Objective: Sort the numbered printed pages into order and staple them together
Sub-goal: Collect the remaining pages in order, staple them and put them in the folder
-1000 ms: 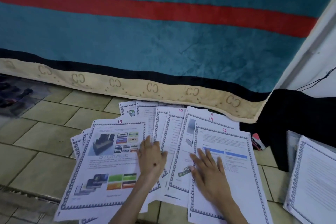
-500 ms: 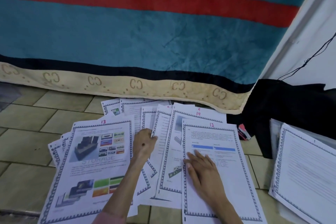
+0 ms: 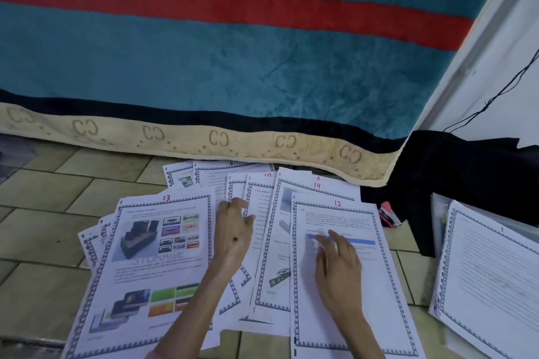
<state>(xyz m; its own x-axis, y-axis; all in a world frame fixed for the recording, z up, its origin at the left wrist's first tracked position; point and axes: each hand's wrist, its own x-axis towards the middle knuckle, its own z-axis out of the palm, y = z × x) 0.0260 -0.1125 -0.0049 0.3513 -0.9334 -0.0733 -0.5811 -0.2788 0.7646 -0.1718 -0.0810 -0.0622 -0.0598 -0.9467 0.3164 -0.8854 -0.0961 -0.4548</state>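
Observation:
Numbered printed pages lie fanned on the tiled floor. Page 13 (image 3: pixel 151 268), with colour pictures, is on the left and page 12 (image 3: pixel 390 285) on the right. Behind page 12 is a page marked 9 and 14 (image 3: pixel 320 188). Pages 10 (image 3: pixel 262 188) and 6 (image 3: pixel 224 172) sit further back. My left hand (image 3: pixel 233 230) is between pages 13 and 10, its fingers curled and pinching the edge of a middle page. My right hand (image 3: pixel 338 262) rests flat on page 12 with its fingers spread. A red stapler (image 3: pixel 389 214) lies right of the fan.
A separate stack topped by page 1 (image 3: pixel 490 280) lies at the right edge. A teal blanket (image 3: pixel 233 73) with a red stripe and beige border hangs just behind the pages. Black cloth (image 3: pixel 455 172) is heaped at the right, under a white wall with a thin cable.
My left hand went from lying flat to curling its fingers on a middle page. My right hand slid slightly on page 12. The camera drifted right.

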